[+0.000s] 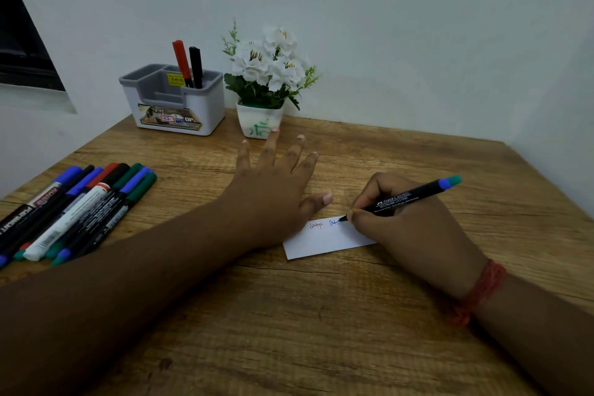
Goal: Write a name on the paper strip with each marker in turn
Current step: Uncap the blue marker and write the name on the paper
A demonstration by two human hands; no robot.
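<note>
A white paper strip (324, 243) lies on the wooden table (321, 331), with a red word at its top left and a partly written blue word beside it. My right hand (408, 222) grips a black marker (405, 198) with a blue and teal end; its tip touches the strip at the blue word. My left hand (276, 190) lies flat with fingers spread, its thumb pressing the strip's upper left edge and its palme covering the strip's left end. Several markers (74, 212) lie in a bunch at the table's left.
A white and grey desk organiser (176, 106) stands at the back, with a red marker (181, 63) and a black marker (196, 66) upright in it. A white pot of white flowers (263, 80) stands to its right, near my left fingertips.
</note>
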